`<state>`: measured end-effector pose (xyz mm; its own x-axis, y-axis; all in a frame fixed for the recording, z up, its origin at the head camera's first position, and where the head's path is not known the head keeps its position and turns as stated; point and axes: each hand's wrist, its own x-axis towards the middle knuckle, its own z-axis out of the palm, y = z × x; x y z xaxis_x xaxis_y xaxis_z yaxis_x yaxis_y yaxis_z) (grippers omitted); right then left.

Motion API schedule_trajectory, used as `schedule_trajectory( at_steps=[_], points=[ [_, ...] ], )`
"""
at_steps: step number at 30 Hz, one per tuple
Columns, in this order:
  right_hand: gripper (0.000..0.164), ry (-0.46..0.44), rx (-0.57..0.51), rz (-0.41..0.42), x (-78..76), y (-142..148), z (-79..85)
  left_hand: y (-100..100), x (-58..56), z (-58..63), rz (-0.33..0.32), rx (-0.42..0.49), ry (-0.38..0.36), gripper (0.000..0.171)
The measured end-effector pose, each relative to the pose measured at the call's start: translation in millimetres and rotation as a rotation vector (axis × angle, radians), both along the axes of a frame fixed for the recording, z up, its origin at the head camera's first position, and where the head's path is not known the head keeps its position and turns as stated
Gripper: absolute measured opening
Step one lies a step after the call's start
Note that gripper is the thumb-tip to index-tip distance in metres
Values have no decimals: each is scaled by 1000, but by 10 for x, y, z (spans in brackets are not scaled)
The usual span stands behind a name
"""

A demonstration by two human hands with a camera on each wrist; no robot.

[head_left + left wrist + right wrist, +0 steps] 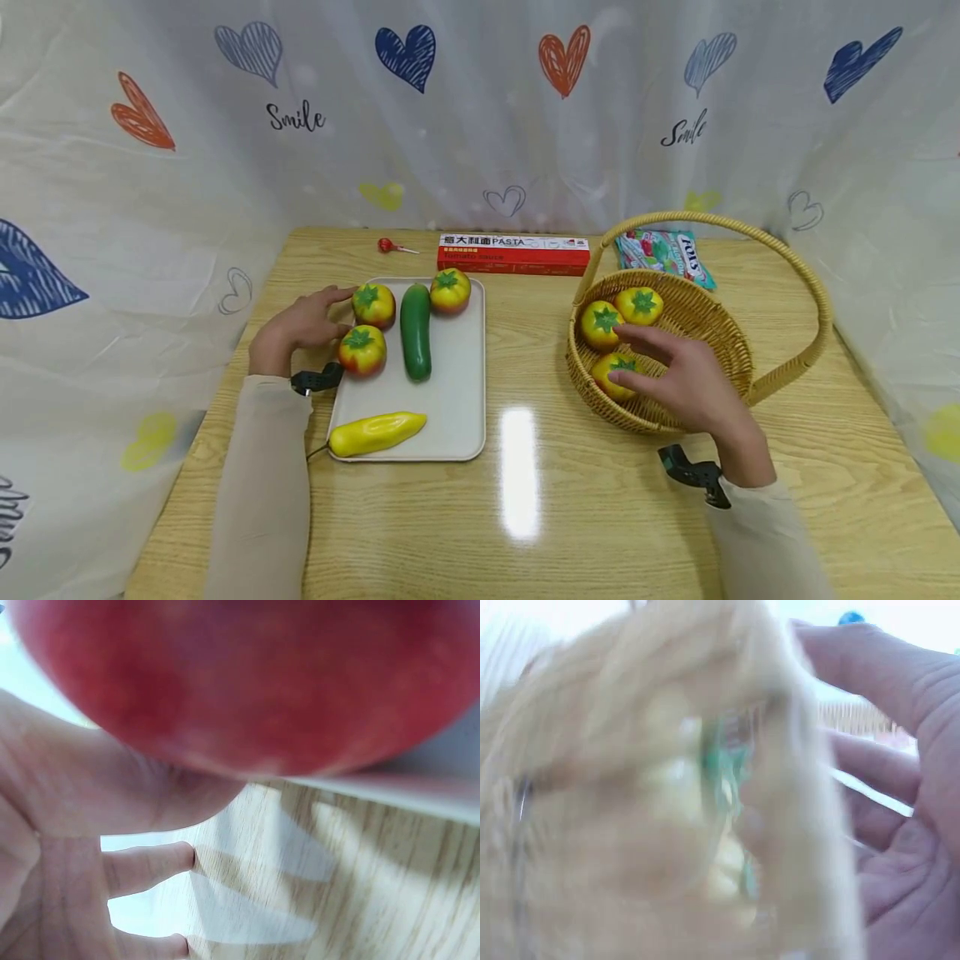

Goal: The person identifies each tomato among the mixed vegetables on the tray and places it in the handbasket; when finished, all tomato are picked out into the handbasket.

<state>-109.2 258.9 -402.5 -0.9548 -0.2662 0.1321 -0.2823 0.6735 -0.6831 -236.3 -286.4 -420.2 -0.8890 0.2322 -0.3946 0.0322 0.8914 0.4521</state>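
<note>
One curtain (465,150): white, printed with hearts and "Smile", hanging beyond the table (600,525).
Table: pale wood grain, under everything I reach across.
Basket (701,321): woven, tall handle up, on my right; three basket fruits (603,323) lie in its left half.
Tray (457,383): pale, in front of my left arm.
Pasta box (513,257): red and white, at the table's far side, between tray and basket.
Right hand (686,379): above the basket, thumb and fingers spread apart beside those fruits; I can't tell whether my fingertips touch them.
Left hand (303,325): at the tray's left edge, fingers loosely extended; one digit rests against a fruit's red underside.
Packet (667,254): green, behind the basket.
Cucumber (416,333): lengthwise on the tray.
Yellow pepper (378,433): along the tray's near edge.
Tray fruits (363,350): yellow-red, green-topped; two by my left hand, one beyond the cucumber.
Lollipop (386,245): red, left of the box.
</note>
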Motion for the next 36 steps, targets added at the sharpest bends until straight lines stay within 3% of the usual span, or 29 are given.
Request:
schedule_trajectory(
  at_steps=[4, 13, 23, 32, 36],
  points=[
    [59, 59, -114, 55, -98, -255, 41, 0, -6, -13, 1, -10, -2, 77],
    [63, 31, -282, 165, -417, -974, 188, -12, -11, -27, 9, -8, -8, 77],
    [60, 38, -499, 260, -966, -1726, 29, -1, -14, -37, 17, 4, -1, 77],
    [62, -23, -469, 182, -1359, -2128, -183, 26, 10, -12, 30, 5, -3, 78],
    [65, -87, -377, 129, -1527, -2217, -346, 15, 16, 1, 36, 4, -4, 77]
  ],
)
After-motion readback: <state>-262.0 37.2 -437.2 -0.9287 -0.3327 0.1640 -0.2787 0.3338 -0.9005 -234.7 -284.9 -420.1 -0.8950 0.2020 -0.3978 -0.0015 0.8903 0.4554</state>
